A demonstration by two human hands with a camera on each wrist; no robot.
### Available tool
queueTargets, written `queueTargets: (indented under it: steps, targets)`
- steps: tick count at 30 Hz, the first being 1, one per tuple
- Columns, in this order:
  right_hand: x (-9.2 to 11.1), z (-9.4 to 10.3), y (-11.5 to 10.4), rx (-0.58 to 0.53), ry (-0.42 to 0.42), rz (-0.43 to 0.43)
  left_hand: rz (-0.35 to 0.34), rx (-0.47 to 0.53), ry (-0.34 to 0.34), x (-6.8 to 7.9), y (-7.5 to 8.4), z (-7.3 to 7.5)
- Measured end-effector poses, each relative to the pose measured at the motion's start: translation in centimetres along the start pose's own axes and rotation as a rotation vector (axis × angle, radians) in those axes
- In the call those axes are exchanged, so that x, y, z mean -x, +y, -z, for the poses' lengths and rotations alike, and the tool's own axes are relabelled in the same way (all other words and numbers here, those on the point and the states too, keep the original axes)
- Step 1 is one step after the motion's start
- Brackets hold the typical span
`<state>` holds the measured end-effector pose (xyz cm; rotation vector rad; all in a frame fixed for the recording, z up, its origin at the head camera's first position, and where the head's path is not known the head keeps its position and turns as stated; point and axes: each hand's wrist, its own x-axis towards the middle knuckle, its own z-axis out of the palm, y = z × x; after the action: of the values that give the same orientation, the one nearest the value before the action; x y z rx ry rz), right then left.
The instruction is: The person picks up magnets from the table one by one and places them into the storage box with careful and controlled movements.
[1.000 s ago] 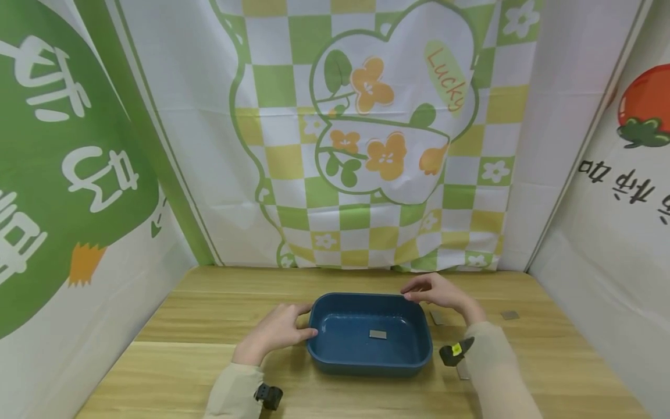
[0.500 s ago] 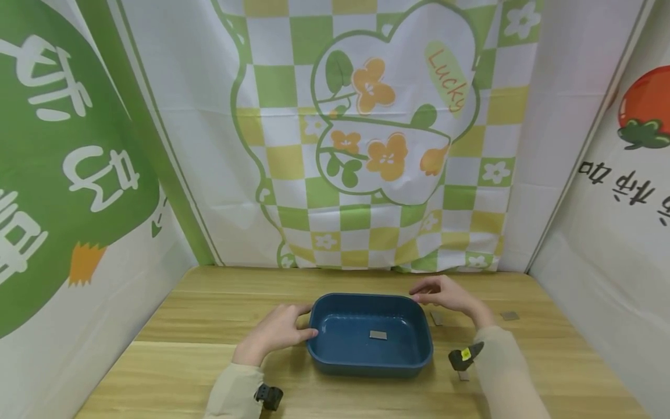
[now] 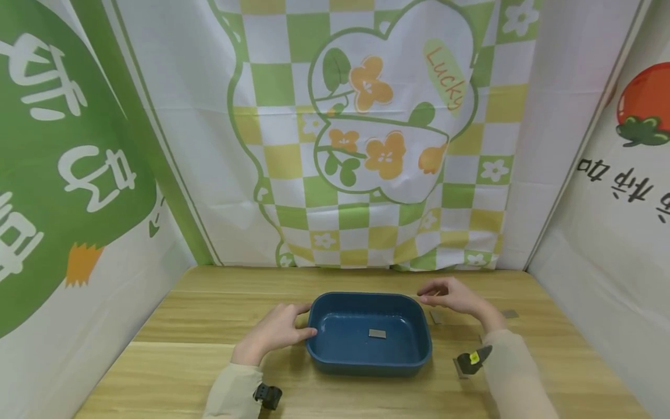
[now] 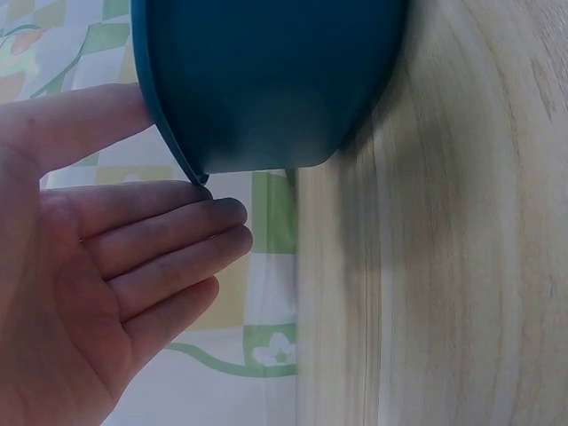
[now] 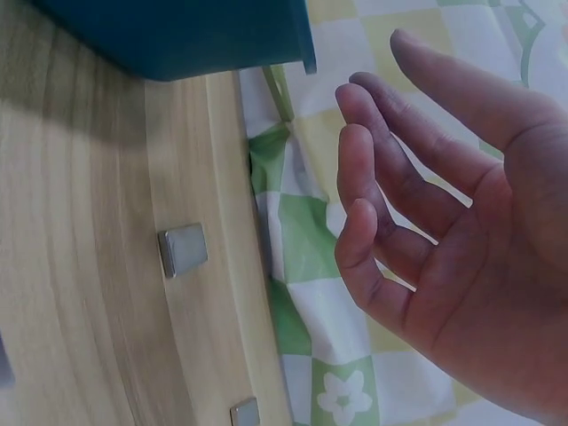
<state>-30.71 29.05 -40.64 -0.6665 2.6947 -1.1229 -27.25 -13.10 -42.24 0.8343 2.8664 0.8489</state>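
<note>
A dark blue box [image 3: 369, 368], open at the top, stands on the wooden table with one small flat metallic rectangle [image 3: 377, 334] lying inside. At its left end is my left hand [image 3: 277, 327]; the left wrist view has the thumb and forefinger at the rim, the other fingers nearly straight. Just off the back right corner my right hand [image 3: 454, 295] hovers with loosely bent fingers and nothing between them in the right wrist view. Beneath and beside it lie a small grey metal block [image 5: 184, 248] and another block [image 5: 245, 412] on the table.
More flat grey pieces lie to the right: one piece [image 3: 510, 313] by the right wrist and another piece [image 3: 460, 369] partly covered by the wrist camera [image 3: 471, 359]. A patterned cloth [image 3: 366, 233] hangs along the table's back edge.
My right hand has drawn back to the right, away from the box's back right corner. My left hand and the box have stayed in place.
</note>
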Motion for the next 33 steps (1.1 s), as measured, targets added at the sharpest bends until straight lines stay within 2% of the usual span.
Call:
queueTargets:
  steps: [14, 24, 33]
  targets:
    - [1.0, 0.4, 0.7, 0.045, 0.028, 0.028, 0.008, -0.025, 0.013, -0.1, 0.0, 0.0]
    - [2.0, 0.4, 1.6, 0.078, 0.085, 0.101, 0.007, -0.025, 0.013, -0.1, 0.1, 0.1]
    - [3.0, 1.0, 2.5, 0.082, 0.084, 0.045, -0.001, -0.025, 0.009, 0.0, 0.1, 0.0]
